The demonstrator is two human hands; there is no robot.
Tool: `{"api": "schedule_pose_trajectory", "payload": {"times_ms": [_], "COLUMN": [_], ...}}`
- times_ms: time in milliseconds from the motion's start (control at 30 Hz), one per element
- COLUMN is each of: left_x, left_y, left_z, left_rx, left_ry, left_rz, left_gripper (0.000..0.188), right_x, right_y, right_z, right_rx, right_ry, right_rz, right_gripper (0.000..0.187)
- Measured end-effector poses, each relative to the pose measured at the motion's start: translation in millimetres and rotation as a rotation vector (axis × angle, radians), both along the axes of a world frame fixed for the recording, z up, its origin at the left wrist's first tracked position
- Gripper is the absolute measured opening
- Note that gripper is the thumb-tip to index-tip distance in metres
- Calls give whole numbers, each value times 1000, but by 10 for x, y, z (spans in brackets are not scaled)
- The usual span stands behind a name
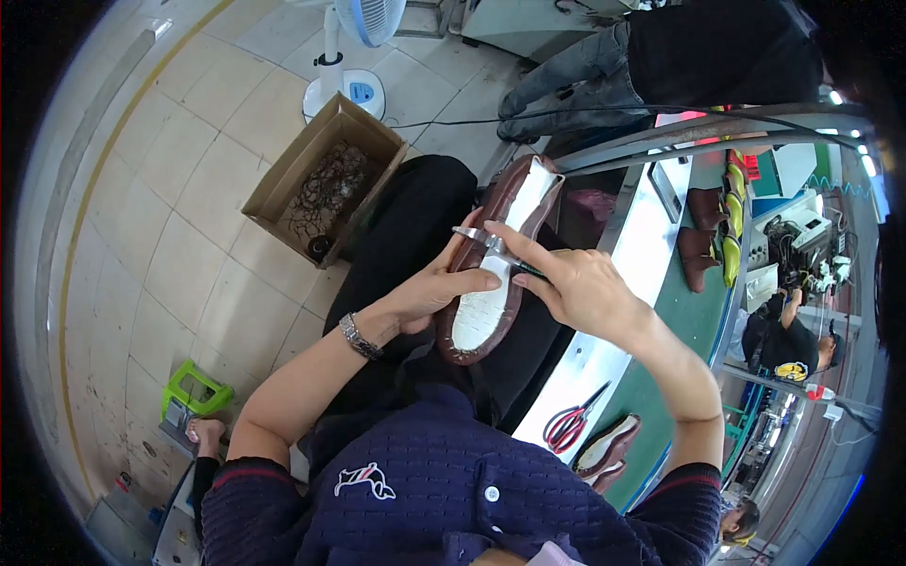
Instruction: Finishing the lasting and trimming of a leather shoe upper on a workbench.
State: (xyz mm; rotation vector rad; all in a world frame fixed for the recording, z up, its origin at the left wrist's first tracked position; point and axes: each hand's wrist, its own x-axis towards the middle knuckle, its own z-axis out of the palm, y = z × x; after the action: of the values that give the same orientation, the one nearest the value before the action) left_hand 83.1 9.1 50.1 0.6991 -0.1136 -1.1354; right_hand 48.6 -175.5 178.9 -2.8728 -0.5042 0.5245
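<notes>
A brown leather shoe (477, 325) lies bottom up across my lap, its white underside facing me and its brown edge turned in around it. My left hand (429, 294) grips the side of the shoe, the thumb pressed on the white underside. In my right hand (590, 288) is a metal hand tool (491, 241) with a dark handle, its curved metal head lying across the middle of the shoe. The index finger is stretched along the tool. Its exact kind cannot be made out.
To my right runs a bench with a green belt (694, 316), holding red-handled scissors (566, 429), brown shoes (604, 455) and brown boots (698, 250). A cardboard box (283, 156) of dark scraps stands left, near a fan (344, 92). A person in dark clothes (717, 57) stands ahead.
</notes>
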Motion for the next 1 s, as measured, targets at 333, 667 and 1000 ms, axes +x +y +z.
{"api": "schedule_pose_trajectory", "payload": {"times_ms": [333, 667, 1000], "left_x": [-80, -411, -286], "left_y": [126, 62, 188], "left_z": [-190, -88, -181], "left_rx": [-151, 124, 51], "left_ry": [115, -69, -20], "left_rz": [-21, 238, -21], "left_gripper": [101, 74, 81], "right_x": [-150, -184, -308], "right_y": [48, 44, 98], "right_z": [-14, 0, 64], "right_rx": [46, -48, 70], "right_ry": [27, -68, -117], "right_rz": [-52, 18, -36], "right_gripper": [65, 70, 67]}}
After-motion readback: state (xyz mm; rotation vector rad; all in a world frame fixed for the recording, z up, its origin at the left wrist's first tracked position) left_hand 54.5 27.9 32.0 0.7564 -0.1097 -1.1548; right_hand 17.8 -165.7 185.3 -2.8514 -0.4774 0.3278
